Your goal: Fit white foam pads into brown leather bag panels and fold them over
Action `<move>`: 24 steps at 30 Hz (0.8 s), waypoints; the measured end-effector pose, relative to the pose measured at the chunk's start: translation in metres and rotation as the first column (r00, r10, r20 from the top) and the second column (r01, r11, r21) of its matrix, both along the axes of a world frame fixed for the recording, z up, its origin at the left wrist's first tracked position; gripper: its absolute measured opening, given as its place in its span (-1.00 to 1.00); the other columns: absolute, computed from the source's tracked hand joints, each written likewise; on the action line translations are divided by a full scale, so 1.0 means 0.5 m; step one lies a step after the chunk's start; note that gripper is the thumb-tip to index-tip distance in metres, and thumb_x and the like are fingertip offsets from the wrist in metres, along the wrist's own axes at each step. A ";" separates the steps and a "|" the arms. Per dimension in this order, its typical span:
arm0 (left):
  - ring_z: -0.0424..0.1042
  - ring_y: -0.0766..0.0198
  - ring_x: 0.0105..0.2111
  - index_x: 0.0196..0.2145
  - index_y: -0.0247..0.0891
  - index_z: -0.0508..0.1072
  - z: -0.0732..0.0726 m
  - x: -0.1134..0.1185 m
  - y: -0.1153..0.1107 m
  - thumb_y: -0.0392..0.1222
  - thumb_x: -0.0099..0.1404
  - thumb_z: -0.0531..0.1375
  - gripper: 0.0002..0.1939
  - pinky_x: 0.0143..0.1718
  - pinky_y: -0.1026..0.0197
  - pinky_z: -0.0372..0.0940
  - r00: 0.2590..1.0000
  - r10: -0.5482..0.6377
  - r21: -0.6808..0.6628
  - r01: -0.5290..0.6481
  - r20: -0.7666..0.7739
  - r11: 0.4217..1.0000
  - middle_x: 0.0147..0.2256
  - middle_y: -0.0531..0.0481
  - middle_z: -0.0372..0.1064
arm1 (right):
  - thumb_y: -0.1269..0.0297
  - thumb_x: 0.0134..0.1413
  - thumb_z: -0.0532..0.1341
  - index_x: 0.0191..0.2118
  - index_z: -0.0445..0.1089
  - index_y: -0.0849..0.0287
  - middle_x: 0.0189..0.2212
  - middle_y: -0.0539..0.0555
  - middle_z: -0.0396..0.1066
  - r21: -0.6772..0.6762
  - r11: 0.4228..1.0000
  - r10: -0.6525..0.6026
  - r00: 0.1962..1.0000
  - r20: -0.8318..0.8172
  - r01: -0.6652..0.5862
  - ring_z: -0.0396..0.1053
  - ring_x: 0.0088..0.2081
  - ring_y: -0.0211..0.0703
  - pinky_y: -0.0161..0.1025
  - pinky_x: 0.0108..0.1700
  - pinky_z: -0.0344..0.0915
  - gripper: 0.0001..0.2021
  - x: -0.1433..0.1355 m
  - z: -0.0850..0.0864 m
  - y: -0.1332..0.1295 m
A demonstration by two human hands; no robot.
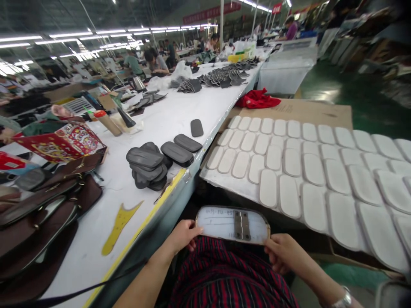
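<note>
While matte, pale, round-cornered pieces (314, 205) lie in rows alongside, a glossy, elongated panel (216, 223) with a dark hinge-like strip (242, 225) sits over striped cloth (231, 278), left hand (183, 237) and right hand (282, 251) pinching its opposite ends, thumbs against fingers.

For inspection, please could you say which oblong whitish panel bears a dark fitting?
The panel held by the left hand and right hand; the rowed panels look plain.

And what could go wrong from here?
1. The oval panel is held only at its ends by the left hand and right hand, so it might slip or tip.
2. The front white pieces lie close to their board's edge; a bump could shift them.
3. The uneven dark stack might topple.
</note>
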State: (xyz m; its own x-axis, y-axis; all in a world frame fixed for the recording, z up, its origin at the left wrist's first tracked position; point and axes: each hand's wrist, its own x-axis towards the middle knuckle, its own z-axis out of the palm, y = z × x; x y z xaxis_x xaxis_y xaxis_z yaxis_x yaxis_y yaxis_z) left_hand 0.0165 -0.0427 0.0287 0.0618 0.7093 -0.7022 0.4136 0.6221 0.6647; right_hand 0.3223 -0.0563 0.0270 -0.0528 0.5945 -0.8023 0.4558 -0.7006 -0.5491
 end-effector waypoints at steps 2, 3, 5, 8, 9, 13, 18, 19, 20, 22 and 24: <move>0.26 0.42 -0.69 -0.36 -0.35 0.30 0.003 0.000 0.000 0.08 0.06 0.15 -0.62 -0.73 0.36 0.22 1.000 -0.011 0.013 0.011 0.017 1.000 -0.57 0.10 0.22 | 0.20 0.09 0.02 -0.55 0.23 0.23 -0.73 -0.02 0.29 0.030 1.000 0.006 1.000 0.004 -0.006 0.33 -0.72 -0.24 -0.43 -0.74 0.18 -0.73 0.002 -0.004 -0.003; 0.27 0.42 -0.68 -0.36 -0.34 0.30 0.005 -0.001 0.000 0.11 0.06 0.13 -0.60 -0.72 0.35 0.23 1.000 -0.011 0.020 0.010 0.023 1.000 -0.55 0.09 0.24 | 0.18 0.09 0.01 -0.55 0.24 0.23 -0.73 -0.01 0.29 0.043 0.999 0.006 1.000 0.003 -0.006 0.33 -0.72 -0.25 -0.43 -0.73 0.18 -0.71 0.003 -0.006 -0.004; 0.28 0.42 -0.65 -0.39 -0.32 0.29 0.011 -0.002 0.003 0.17 0.10 0.07 -0.57 -0.72 0.34 0.24 1.000 0.010 0.047 -0.011 0.029 0.999 -0.50 0.06 0.25 | 0.13 0.11 -0.01 -0.54 0.24 0.23 -0.73 -0.01 0.30 0.069 0.998 0.004 1.000 -0.009 -0.004 0.33 -0.72 -0.25 -0.43 -0.73 0.18 -0.67 0.006 -0.009 -0.009; 0.30 0.40 -0.60 -0.42 -0.30 0.30 0.022 -0.007 0.010 0.12 0.16 0.00 -0.62 -0.70 0.34 0.28 0.998 0.056 0.140 -0.052 -0.025 0.989 -0.48 0.06 0.25 | 0.02 0.11 -0.04 -0.54 0.24 0.23 -0.75 0.00 0.30 0.089 0.996 -0.009 0.998 -0.056 0.014 0.33 -0.72 -0.25 -0.42 -0.72 0.20 -0.60 0.010 -0.014 -0.016; 0.31 0.38 -0.59 -0.42 -0.29 0.31 0.025 -0.010 0.012 0.08 0.17 0.00 -0.65 -0.68 0.33 0.29 0.997 0.053 0.178 -0.042 -0.058 0.983 -0.49 0.06 0.25 | -0.02 0.10 -0.03 -0.55 0.24 0.23 -0.75 0.00 0.30 0.090 0.996 -0.016 0.997 -0.071 0.023 0.33 -0.72 -0.24 -0.42 -0.72 0.20 -0.58 0.010 -0.016 -0.017; 0.32 0.34 -0.57 -0.41 -0.28 0.36 0.032 -0.015 0.019 0.03 0.18 -0.01 -0.68 -0.65 0.33 0.31 0.981 -0.049 0.260 0.097 -0.185 0.961 -0.57 0.08 0.22 | -0.15 0.02 -0.01 -0.56 0.25 0.23 -0.76 0.02 0.30 0.088 0.995 -0.037 0.993 -0.113 0.047 0.33 -0.72 -0.22 -0.40 -0.71 0.21 -0.51 0.010 -0.019 -0.017; 0.31 0.35 -0.61 -0.48 -0.29 0.35 0.032 -0.010 0.027 -0.09 0.15 -0.01 -0.75 -0.65 0.35 0.30 0.966 -0.065 0.239 0.126 -0.249 0.963 -0.63 0.09 0.21 | -0.20 -0.03 0.01 -0.52 0.27 0.25 -0.73 0.02 0.31 0.022 0.998 -0.055 0.960 -0.274 0.063 0.36 -0.68 -0.21 -0.38 -0.66 0.22 -0.48 0.027 -0.010 -0.018; 0.31 0.35 -0.62 -0.49 -0.29 0.35 0.033 -0.008 0.029 -0.11 0.14 -0.01 -0.76 -0.66 0.35 0.29 0.970 -0.050 0.220 0.104 -0.239 0.970 -0.65 0.09 0.19 | -0.20 -0.03 0.02 -0.50 0.28 0.25 -0.71 0.02 0.31 0.003 0.997 -0.074 0.937 -0.342 0.080 0.36 -0.66 -0.23 -0.39 -0.64 0.22 -0.48 0.034 -0.008 -0.020; 0.30 0.36 -0.63 -0.49 -0.30 0.34 0.033 -0.007 0.031 -0.12 0.13 -0.01 -0.77 -0.66 0.35 0.28 0.973 -0.036 0.204 0.084 -0.227 0.975 -0.66 0.10 0.18 | -0.18 -0.03 0.04 -0.47 0.28 0.25 -0.69 0.01 0.32 -0.015 0.994 -0.106 0.902 -0.419 0.109 0.36 -0.64 -0.24 -0.39 -0.62 0.22 -0.50 0.043 -0.007 -0.022; 0.29 0.36 -0.63 -0.49 -0.30 0.33 0.036 -0.004 0.033 -0.13 0.12 -0.01 -0.78 -0.67 0.36 0.27 0.979 -0.014 0.183 0.052 -0.204 0.982 -0.66 0.11 0.17 | -0.10 -0.01 0.10 -0.42 0.29 0.24 -0.64 -0.03 0.31 -0.054 0.978 -0.197 0.797 -0.571 0.202 0.34 -0.62 -0.30 -0.41 -0.58 0.21 -0.58 0.063 -0.010 -0.026; 0.28 0.36 -0.62 -0.49 -0.29 0.31 0.042 0.000 0.030 -0.11 0.13 -0.01 -0.78 -0.66 0.36 0.26 0.981 -0.017 0.184 0.053 -0.192 0.981 -0.64 0.10 0.17 | 0.04 0.00 0.18 -0.39 0.28 0.22 -0.61 -0.07 0.28 -0.100 0.944 -0.298 0.685 -0.664 0.314 0.30 -0.60 -0.37 -0.43 -0.55 0.19 -0.70 0.080 -0.022 -0.028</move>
